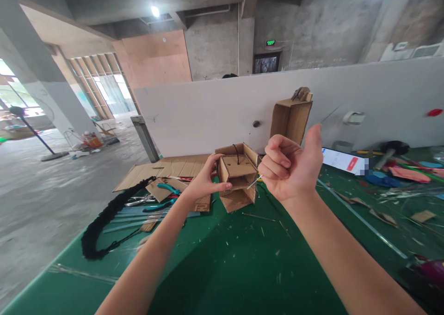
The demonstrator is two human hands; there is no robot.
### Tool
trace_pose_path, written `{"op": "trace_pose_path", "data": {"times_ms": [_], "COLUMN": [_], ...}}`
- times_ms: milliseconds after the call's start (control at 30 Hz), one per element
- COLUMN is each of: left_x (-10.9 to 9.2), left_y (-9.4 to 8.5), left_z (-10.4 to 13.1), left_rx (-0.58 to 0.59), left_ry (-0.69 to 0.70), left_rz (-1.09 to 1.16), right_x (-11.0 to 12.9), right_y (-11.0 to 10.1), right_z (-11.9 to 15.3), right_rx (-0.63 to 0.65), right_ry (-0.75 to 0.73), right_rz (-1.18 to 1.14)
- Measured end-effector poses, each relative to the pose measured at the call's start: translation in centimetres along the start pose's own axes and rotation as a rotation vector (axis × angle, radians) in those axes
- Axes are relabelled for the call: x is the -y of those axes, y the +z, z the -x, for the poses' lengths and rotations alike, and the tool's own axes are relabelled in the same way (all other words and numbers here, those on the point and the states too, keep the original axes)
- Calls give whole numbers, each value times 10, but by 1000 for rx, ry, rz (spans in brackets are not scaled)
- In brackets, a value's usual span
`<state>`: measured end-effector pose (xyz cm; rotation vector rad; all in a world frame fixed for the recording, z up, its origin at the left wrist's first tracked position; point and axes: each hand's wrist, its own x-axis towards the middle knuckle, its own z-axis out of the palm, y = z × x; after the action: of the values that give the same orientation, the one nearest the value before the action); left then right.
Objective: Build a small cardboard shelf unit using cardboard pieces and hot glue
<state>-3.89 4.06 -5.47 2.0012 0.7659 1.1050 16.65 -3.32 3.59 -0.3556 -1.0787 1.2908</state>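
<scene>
A: What does the left hand (204,182) hold?
B: A small brown cardboard box with two open front compartments, one above the other (239,166). The fingers wrap its left side; the thumb presses the front edge. The box is at mid-scene, over the green surface (222,268); whether it rests there cannot be told.

A: And the right hand (291,167)?
B: Its fingers are curled around a thin, pale, straight rod (255,182), thumb raised. The near end crosses in front of the upper compartment; contact is unclear. A fine line beyond the thumb may be the far end.

A: How far has the work come?
B: The box appears largely assembled: walls joined, the shelf between compartments set, a thin black bent cord (237,153) rising from the top panel. Both compartments are uncovered in front, and the rod seems not yet fixed to anything. What else remains cannot be read from this view.

A: What lies farther out?
B: To the left, teal-handled metal pliers (169,188), a flat brown cardboard sheet (187,164) and a curved, fuzzy black strip (90,231). To the far right, a tall, open brown cardboard box (285,118) before the long white panel (208,111), with a lit phone (340,160) nearer.
</scene>
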Motion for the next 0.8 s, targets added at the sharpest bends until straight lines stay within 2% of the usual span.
{"op": "trace_pose_path", "data": {"times_ms": [367, 567, 800], "left_x": [0, 2, 7], "left_y": [0, -1, -3], "left_z": [1, 1, 0], "left_rx": [-5, -1, -6], "left_ry": [11, 19, 27], "left_rz": [-37, -45, -85], "right_x": [-7, -9, -15], "right_y": [3, 6, 5], "right_z": [-1, -1, -1], "right_rx": [9, -46, 4], "right_ry": [-6, 54, 20], "right_rz": [48, -84, -163]}}
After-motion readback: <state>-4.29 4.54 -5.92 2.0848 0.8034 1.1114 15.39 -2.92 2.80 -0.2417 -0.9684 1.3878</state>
